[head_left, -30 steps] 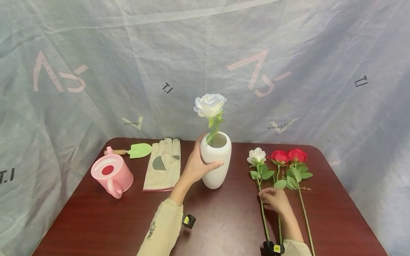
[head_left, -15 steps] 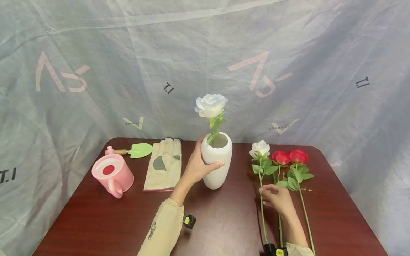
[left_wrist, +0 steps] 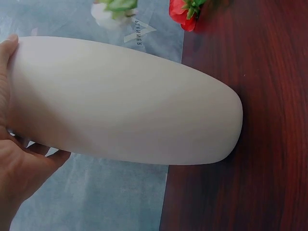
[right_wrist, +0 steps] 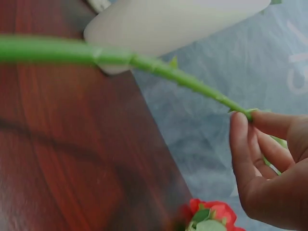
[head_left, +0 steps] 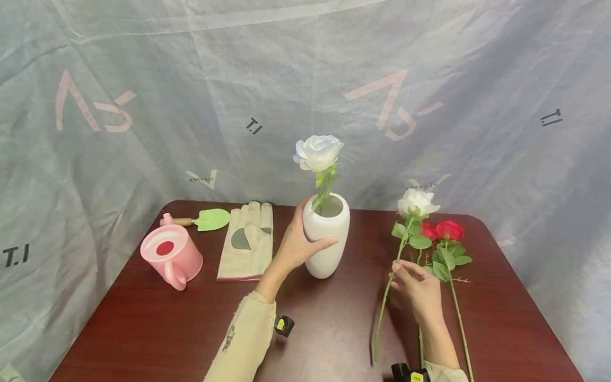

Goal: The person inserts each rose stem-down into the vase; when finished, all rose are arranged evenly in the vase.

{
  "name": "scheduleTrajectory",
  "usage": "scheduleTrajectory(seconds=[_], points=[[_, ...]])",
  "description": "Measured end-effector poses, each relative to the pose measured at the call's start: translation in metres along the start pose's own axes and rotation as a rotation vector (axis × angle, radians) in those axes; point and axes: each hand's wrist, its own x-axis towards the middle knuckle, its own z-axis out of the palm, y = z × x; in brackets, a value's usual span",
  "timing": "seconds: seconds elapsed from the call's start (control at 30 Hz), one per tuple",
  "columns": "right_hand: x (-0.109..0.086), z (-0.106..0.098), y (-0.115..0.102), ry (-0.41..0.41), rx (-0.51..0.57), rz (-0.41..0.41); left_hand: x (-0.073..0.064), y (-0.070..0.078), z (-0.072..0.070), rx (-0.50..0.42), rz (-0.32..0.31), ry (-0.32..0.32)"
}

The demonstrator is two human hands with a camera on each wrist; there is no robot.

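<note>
My left hand (head_left: 298,245) grips the upper part of a white vase (head_left: 329,241), thumb across its front; the vase also fills much of the left wrist view. One white rose (head_left: 319,154) stands in the vase with its bloom above the mouth. My right hand (head_left: 420,289) pinches the green stem of a second white rose (head_left: 418,203) between thumb and forefinger. That rose is raised at a slant, and its stem (right_wrist: 159,67) crosses the right wrist view with a shadow on the table below.
Two red roses, the right one (head_left: 450,231) more visible, lie right of my right hand. Left of the vase lie a pair of work gloves (head_left: 245,249) and a green trowel (head_left: 212,219), with a pink watering can (head_left: 174,254) beside them. A grey cloth (head_left: 267,63) hangs behind the table.
My right hand has lifted the second white rose off the table, its bloom rising to the right and its stem end swinging left. My left hand keeps its grip on the vase.
</note>
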Motion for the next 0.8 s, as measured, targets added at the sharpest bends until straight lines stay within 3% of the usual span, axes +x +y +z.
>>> scheduleTrajectory(seconds=[0.13, 0.23, 0.4, 0.57, 0.8], points=[[-0.018, 0.015, -0.042, -0.043, 0.095, 0.004, 0.005, -0.022, 0.004, -0.001, -0.002, 0.007], [-0.029, 0.027, -0.07, -0.03, 0.19, 0.017, 0.008, -0.036, 0.007, 0.003, 0.003, 0.012], [-0.031, 0.031, -0.092, 0.003, 0.48, 0.04, 0.008, -0.038, 0.007, 0.004, 0.021, 0.02], [-0.028, 0.03, -0.103, 0.132, 0.767, 0.071, 0.008, -0.038, 0.007, 0.013, 0.013, 0.027], [-0.025, 0.03, -0.115, 0.252, 0.953, 0.125, 0.006, -0.025, 0.005, 0.002, -0.005, 0.012]])
